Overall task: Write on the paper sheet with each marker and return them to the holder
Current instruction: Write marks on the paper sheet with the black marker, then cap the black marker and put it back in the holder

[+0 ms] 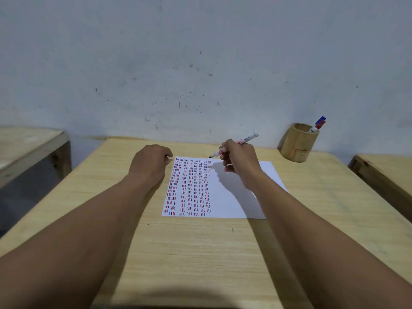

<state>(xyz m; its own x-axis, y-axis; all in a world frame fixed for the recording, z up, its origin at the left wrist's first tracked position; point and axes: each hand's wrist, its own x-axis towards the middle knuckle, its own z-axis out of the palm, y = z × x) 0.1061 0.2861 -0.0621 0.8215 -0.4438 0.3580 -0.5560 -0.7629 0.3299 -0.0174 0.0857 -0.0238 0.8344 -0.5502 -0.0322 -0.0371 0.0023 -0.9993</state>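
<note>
A white paper sheet (231,197) lies on the wooden table (189,253), its left half filled with columns of short red, blue and black strokes. My right hand (239,162) grips an uncapped white marker (247,138); its dark tip hovers just above the sheet's far edge, at the top of the last column. My left hand (151,163) is curled, resting at the sheet's far left corner; whether it holds a cap is hidden. A round wooden holder (297,142) stands at the far right with two markers (318,125), blue and red capped, leaning in it.
A stained white wall (200,63) rises right behind the table. Another wooden table (29,143) stands to the left and a third (388,172) to the right, each across a narrow gap.
</note>
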